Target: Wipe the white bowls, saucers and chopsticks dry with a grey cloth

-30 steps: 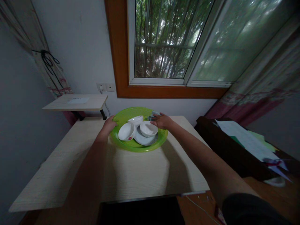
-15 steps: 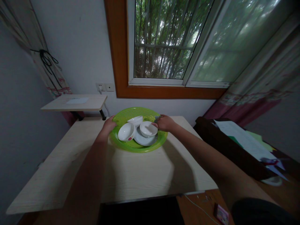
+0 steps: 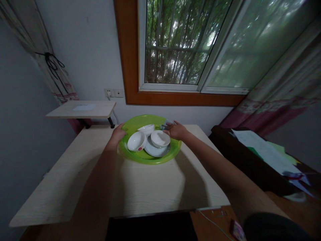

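A green plastic basin (image 3: 131, 124) rests on the pale wooden table. Inside it a white bowl with a red flower (image 3: 136, 141) tilts at the left, and a second white bowl (image 3: 146, 129) leans behind it. Another white bowl (image 3: 159, 139) sits on a white plate (image 3: 155, 152) at the right. My left hand (image 3: 118, 134) is closed round the basin's left rim, its thumb on top. A greyish-blue cloth (image 3: 166, 124) is in my right hand (image 3: 177, 130), above the basin's right rim beside the right bowl. My right fingertips are partly hidden.
A small raised shelf (image 3: 82, 108) with a paper on it stands at the table's back left. Behind are wall sockets (image 3: 114, 93) and a window (image 3: 180, 50). Papers (image 3: 260, 144) lie on a dark piece of furniture at the right.
More of the cloth shows past my right fingers, which have loosened a little. The basin and dishes appear slightly further right in view, as does the whole room. My left hand keeps its hold.
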A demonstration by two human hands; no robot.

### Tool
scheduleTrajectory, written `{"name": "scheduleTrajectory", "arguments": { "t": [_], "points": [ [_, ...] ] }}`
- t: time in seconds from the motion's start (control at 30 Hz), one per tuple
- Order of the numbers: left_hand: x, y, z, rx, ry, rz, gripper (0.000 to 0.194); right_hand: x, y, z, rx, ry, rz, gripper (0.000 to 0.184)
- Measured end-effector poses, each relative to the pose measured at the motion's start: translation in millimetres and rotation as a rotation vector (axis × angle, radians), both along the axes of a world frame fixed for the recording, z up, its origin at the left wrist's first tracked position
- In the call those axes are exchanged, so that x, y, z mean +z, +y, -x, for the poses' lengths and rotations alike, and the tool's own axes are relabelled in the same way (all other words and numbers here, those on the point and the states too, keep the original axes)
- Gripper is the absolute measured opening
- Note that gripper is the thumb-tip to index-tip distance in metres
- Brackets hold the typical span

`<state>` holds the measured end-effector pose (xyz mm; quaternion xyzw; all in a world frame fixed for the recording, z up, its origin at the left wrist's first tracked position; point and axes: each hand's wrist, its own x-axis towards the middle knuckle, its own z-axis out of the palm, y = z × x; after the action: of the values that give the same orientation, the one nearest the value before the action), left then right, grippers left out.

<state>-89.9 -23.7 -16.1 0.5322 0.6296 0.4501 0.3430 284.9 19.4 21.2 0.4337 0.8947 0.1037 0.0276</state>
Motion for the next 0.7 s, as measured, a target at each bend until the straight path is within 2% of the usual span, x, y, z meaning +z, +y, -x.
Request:
{"name": "scheduleTrajectory", "arguments": {
  "t": [0.2,0.37,0.57,0.7],
  "points": [
    [4.2,-4,-5,-0.029,-0.105,-0.027,0.07,14.7,-33,-8,0.012,-0.096,-0.035,0.065],
    [7.7,-7,-7,0.001,-0.041,-0.026,0.065,25.1,-60,-13,0.022,-0.119,-0.018,0.076],
    [8.7,-9,-8,0.021,-0.005,-0.036,0.063,44.2,-85,-13,0.019,-0.083,0.18,0.089],
    [5.8,-6,-5,-0.01,0.008,-0.022,0.069,50.2,-88,-16,0.022,-0.027,0.294,0.088]
  ]
}}
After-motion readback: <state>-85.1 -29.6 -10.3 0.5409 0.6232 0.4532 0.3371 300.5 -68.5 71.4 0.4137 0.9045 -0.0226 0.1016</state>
